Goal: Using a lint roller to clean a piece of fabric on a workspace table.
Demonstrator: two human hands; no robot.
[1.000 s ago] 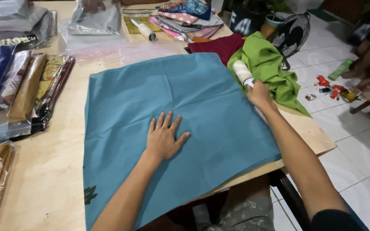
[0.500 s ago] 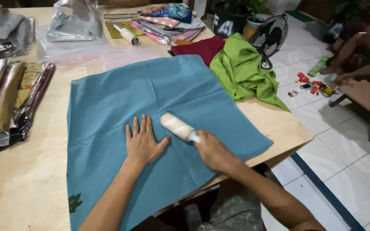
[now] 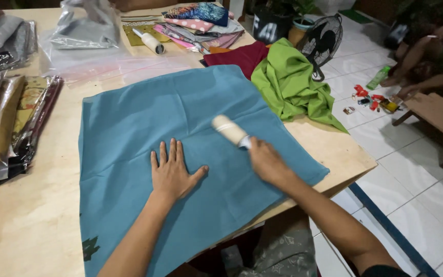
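While left hand (image 3: 170, 174) flattens teal cloth (image 3: 129, 123), right hand (image 3: 265, 161) grip clasps lint roller (image 3: 229, 130).

A pale plywood desk (image 3: 37, 215) carries a flat teal square cloth (image 3: 129, 133) spread across its middle, reaching the near edge. At the right edge lies a crumpled bright green cloth (image 3: 290, 84), touching a dark red cloth (image 3: 237, 55) behind it. Farther back sit a stack of folded patterned fabrics (image 3: 201, 23), a white lint roller (image 3: 151, 42) and a clear plastic bag (image 3: 85, 28). Fabrics wrapped in clear plastic (image 3: 6, 123) line the left side.
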